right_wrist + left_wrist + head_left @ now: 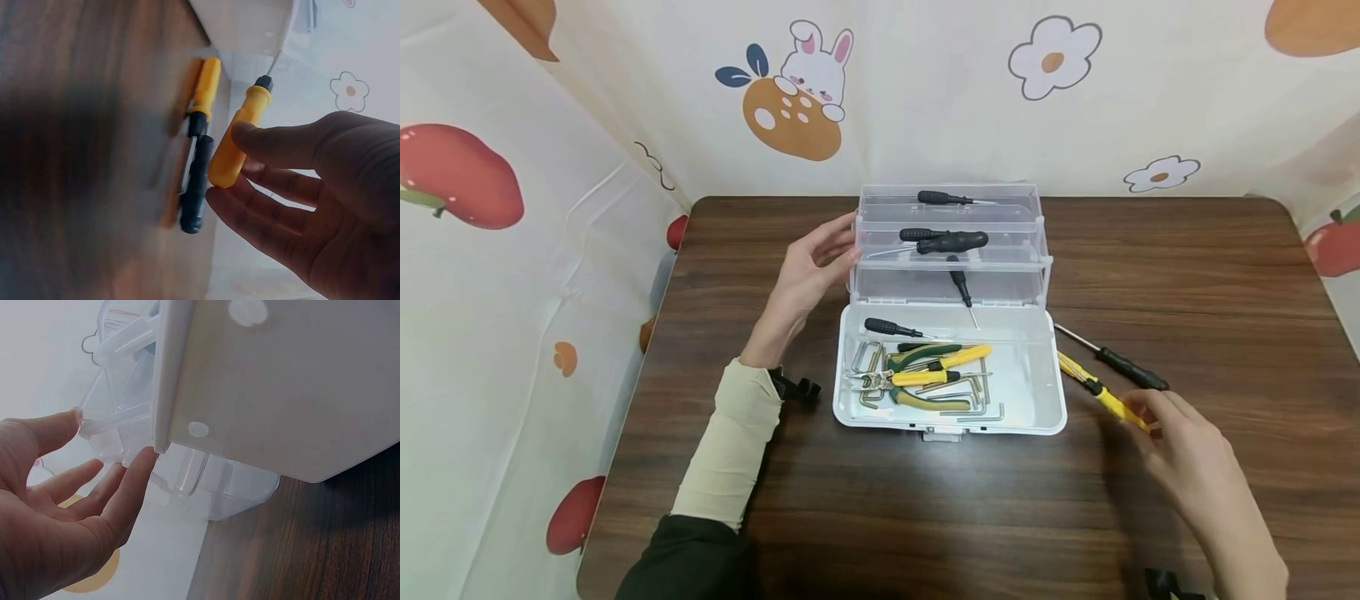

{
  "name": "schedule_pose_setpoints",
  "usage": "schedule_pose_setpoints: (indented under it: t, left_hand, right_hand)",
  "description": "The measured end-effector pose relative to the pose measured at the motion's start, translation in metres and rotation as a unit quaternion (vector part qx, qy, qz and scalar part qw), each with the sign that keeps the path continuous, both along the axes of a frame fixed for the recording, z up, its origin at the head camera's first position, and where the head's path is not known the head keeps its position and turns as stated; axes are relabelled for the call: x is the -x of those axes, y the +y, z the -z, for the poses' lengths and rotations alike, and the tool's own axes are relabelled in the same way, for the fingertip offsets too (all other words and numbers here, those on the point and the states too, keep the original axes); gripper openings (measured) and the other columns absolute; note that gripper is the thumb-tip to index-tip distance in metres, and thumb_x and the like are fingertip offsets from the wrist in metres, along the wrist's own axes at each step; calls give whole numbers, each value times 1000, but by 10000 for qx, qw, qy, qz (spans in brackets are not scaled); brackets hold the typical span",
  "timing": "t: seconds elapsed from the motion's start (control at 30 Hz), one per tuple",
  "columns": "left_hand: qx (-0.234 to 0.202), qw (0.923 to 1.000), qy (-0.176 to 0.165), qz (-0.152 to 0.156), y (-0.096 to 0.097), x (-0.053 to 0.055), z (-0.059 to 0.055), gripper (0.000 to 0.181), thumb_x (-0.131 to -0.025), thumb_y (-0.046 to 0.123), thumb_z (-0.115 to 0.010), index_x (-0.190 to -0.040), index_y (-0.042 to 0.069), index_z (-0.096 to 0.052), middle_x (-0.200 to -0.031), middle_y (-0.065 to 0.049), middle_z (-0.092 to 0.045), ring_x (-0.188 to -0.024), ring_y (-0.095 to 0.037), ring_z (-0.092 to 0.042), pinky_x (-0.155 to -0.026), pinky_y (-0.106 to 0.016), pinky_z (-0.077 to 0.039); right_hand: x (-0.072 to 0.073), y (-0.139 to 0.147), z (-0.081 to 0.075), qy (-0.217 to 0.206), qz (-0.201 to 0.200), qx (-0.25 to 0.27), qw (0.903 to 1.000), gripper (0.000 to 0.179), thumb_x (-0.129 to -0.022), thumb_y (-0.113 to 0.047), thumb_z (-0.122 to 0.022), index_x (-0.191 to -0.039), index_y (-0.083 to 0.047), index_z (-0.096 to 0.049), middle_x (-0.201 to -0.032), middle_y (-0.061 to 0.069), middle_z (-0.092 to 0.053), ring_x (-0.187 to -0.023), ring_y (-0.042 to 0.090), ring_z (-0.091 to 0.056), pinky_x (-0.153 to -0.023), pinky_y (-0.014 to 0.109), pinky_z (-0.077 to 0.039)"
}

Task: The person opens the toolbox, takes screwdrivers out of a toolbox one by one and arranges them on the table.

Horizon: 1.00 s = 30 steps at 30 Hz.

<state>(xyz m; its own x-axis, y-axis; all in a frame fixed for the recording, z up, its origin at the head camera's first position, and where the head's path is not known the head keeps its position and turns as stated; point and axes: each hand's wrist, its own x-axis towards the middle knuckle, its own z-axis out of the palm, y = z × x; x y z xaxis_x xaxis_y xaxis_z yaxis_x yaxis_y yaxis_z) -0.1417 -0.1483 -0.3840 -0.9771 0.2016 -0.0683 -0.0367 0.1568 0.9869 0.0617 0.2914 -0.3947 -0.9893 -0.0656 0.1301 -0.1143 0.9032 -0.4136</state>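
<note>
The left hand (805,279) grips the edge of the clear trays (880,287) of a white toolbox (1028,385) between the hands, while the right hand (1195,458) pinches a yellow screwdriver (232,153), a black screwdriver (1129,367) lying just beyond it on the table (1187,292)

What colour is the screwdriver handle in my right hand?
The handle is yellow, clearest in the right wrist view.

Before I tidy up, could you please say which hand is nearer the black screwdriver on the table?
Right. The right hand, holding a yellow screwdriver, is near the handle of the black screwdriver; the left hand is across the box, by its left side.
</note>
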Motion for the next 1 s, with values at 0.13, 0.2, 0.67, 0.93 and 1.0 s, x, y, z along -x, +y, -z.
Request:
schedule_pose_setpoints:
  t: [0.13,0.2,0.67,0.93,1.0]
  left_hand:
    - [45,10000,63,15,0,0,0,54,-101,20,-71,-152,21,-55,-147,-17,-61,-130,-25,-61,-100,-39,-59]
    - [52,9999,95,22,1,1,0,54,-101,20,-71,-152,21,-56,-147,-17,-62,-131,-25,-60,-103,-44,-57]
    - [-17,10000,7,-24,0,0,0,53,-101,19,-70,-152,22,-55,-148,-20,-60,-130,-24,-61,-94,-31,-60]
    - [18,10000,52,-3,0,-1,0,53,-101,20,-70,-152,22,-55,-148,-19,-60,-130,-24,-61,-99,-38,-59]
    - [-12,10000,46,-3,0,-1,0,53,-101,20,-70,-152,22,-55,-148,-19,-60,-130,-24,-61,-97,-35,-60]
  right_hand:
    - [-1,0,8,-13,-15,-105,9999,36,-74,8,-84,-101,-9,-69,-89,7,-66,-71,20,-57,-59,36,-43]
    - [-3,-1,11,-1,-30,-129,9999,35,-74,9,-84,-100,-8,-68,-87,7,-65,-68,22,-57,-57,40,-43]
    - [-8,0,22,-290,92,-307,9991,33,-73,11,-83,-99,-4,-68,-84,9,-63,-68,24,-56,-56,42,-41]
    - [-5,-2,14,-16,18,-224,9997,37,-74,9,-84,-105,-2,-67,-93,17,-66,-83,42,-63,-66,61,-48]
    - [-3,-4,9,74,30,-165,9998,40,-74,10,-85,-109,-1,-67,-97,20,-67,-87,44,-64,-69,64,-48]
